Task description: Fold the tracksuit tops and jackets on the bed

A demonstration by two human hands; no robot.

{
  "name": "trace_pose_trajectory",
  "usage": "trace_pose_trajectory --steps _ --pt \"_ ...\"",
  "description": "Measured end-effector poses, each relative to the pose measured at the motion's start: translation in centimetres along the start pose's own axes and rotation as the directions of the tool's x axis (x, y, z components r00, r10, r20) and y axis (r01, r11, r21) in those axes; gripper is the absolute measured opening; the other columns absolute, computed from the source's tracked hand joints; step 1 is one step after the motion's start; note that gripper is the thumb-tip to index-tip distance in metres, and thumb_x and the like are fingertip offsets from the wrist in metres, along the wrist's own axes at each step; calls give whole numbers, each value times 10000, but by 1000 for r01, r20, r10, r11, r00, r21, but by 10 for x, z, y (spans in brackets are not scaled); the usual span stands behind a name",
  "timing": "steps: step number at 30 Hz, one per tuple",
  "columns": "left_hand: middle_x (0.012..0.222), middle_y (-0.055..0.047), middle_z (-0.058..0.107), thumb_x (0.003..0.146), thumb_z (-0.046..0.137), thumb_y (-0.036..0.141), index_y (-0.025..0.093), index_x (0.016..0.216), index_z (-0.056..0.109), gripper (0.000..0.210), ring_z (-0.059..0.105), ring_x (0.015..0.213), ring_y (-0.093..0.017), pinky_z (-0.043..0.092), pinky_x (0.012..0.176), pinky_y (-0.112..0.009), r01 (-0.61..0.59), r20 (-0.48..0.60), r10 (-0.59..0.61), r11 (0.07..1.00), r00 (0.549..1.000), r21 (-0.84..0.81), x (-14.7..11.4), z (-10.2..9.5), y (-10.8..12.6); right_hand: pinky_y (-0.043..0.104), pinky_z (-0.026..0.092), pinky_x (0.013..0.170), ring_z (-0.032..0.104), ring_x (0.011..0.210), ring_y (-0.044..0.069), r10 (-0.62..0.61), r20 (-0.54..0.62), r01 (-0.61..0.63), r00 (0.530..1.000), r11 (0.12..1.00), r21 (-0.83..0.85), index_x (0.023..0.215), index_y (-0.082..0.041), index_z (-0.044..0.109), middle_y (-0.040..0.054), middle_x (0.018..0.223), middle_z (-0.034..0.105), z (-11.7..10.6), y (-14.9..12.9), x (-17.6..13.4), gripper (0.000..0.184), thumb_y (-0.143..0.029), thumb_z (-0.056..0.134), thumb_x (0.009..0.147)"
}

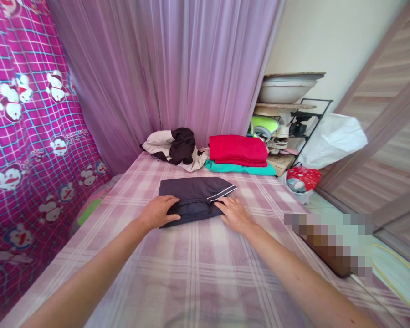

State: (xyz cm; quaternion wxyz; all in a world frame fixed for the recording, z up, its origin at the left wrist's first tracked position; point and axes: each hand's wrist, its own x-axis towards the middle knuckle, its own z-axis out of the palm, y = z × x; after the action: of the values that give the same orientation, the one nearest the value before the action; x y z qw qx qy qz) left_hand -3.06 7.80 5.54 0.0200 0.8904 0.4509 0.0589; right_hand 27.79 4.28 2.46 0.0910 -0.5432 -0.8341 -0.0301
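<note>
A dark navy garment point(194, 189), folded into a flat bundle with a white-striped edge at its right end, lies on the checked bed cover. My left hand point(160, 212) rests at the bundle's left end, thumb and fingers spread apart on the cloth. At the opposite end, by the striped edge, my right hand point(235, 213) touches the fabric with its fingers apart. Behind the bundle, a red folded cloth point(238, 150) sits on a teal folded cloth point(241, 167). A crumpled grey and black garment point(176, 146) lies to their left.
The pink and white checked cover point(191, 282) stretches under everything. A purple curtain point(191, 64) hangs behind. A rack point(314, 118) with basins and shoes stands back right, near a white bag point(335, 139). A partly blurred brown object point(328, 255) lies at the right edge.
</note>
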Motion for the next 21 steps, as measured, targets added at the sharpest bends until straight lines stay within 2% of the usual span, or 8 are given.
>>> trace_pose_trajectory --steps 5,8,12,15,17,19,21 --pt "1205 -127 662 921 507 335 193 1238 605 361 649 1051 -275 484 914 -394 88 25 -93 985 995 150 11 -4 13 399 392 927 542 1128 262 -23 -25 23 999 1000 -18 1261 -215 642 104 1260 635 -2 -1 3 445 -106 514 848" --pt "1106 -123 687 946 411 271 175 1151 626 312 667 982 -266 496 855 -383 139 22 -146 974 989 177 18 -14 19 402 384 926 560 1095 257 -39 -69 36 997 999 -35 1215 -219 666 103 1204 659 -4 -1 2 410 -103 538 843" --pt "1089 -97 700 927 394 269 190 1106 630 306 658 987 -239 487 848 -345 133 15 -135 985 991 111 20 -47 21 430 356 971 589 1014 246 -108 -112 106 988 994 -30 1140 -221 692 86 1070 693 -12 -1 -18 357 -108 581 820" --pt "979 -52 721 899 419 326 216 1024 656 290 657 899 -209 480 791 -304 99 108 -105 993 989 63 20 -75 19 451 346 1005 594 1007 237 -182 -135 187 974 982 27 1133 -239 686 76 1071 688 -22 2 -42 358 -127 613 801" --pt "909 -28 721 881 424 342 226 995 663 289 647 838 -186 471 762 -280 92 162 -98 995 982 41 24 -88 16 438 388 980 594 1034 239 -220 -129 232 967 969 89 1164 -253 666 77 1125 674 -29 7 -53 360 -184 629 812" --pt "881 -18 717 863 428 339 228 986 665 290 638 814 -175 465 754 -270 105 190 -110 994 976 36 32 -95 14 424 427 956 585 1090 250 -188 -163 209 969 970 127 1202 -259 639 84 1184 653 -34 17 -56 371 -253 631 832" --pt "874 -14 714 849 432 334 226 974 667 287 634 808 -170 462 753 -266 122 210 -126 992 969 30 40 -98 10 430 446 954 569 1148 272 -74 -217 99 973 990 104 1268 -257 596 104 1247 620 -37 32 -51 450 -286 644 821"
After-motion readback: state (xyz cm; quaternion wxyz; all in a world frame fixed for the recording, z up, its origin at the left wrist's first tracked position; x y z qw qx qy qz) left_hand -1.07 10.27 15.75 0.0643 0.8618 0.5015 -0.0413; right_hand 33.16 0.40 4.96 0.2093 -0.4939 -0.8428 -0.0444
